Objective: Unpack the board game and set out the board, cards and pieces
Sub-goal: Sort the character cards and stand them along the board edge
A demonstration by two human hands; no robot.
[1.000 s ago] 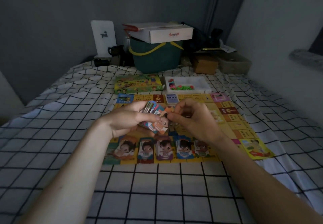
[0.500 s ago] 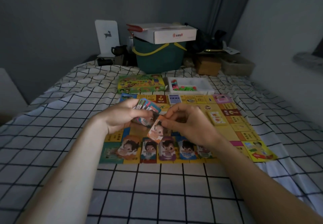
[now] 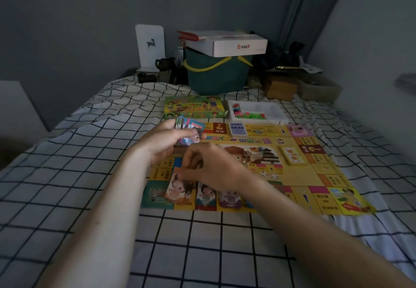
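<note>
Cards: in the head view, the right hand [image 3: 211,166] pinches one character card [image 3: 179,186] by its far edge, with the card low over the near-left part of the board [image 3: 290,170], at the left end of the row of cards [image 3: 217,194] set along the near edge. The left hand [image 3: 167,141], just beyond the pinch and slightly left, grips the remaining fanned deck [image 3: 190,130]. Risk 1: the pinched card appears to overlap its right-hand neighbour; a sideways release could push that card and disturb the row. Risk 2: the deck is held loosely fanned; a slackened thumb could spill cards onto the board below. Risk 3: the checked bedsheet [image 3: 94,148] is soft and creased, so pressure through the card may crease or shift the board. Clearance: left of the pinch the board ends close by, leaving little margin before the sheet. Right of it the laid cards occupy the near edge. Beyond it, the board centre is open apart from two small decks [image 3: 237,128] [image 3: 292,156] and dice [image 3: 269,175]. The game box [image 3: 194,107] and piece tray [image 3: 273,108] lie well beyond, clear of the hands.
</note>
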